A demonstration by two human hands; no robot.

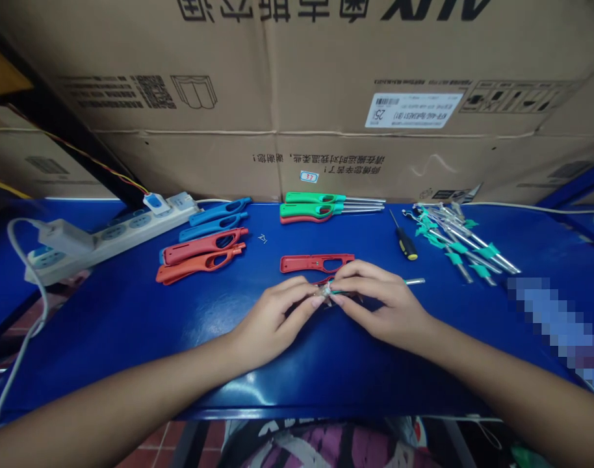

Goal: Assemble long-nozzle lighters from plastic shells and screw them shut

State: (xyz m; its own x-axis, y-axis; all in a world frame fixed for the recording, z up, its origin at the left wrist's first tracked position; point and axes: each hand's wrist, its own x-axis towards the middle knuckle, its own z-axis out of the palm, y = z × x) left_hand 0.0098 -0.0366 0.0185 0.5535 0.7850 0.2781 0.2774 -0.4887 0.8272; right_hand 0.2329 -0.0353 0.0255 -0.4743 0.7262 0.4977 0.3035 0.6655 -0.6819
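Frame centre: left grip [272, 318] and right grip [392, 304] pinch a small pale part [327, 289], likely for fine control, near red lighter casing [299, 263].

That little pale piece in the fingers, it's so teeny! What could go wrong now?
It might slip: the small pale piece is held only at the fingertips of the left hand and right hand.

The tiny metal bits lie loose on the blue table, so a bump could scatter them.

The silver tubes lie crossed in a heap, so pulling one out could drag others along.
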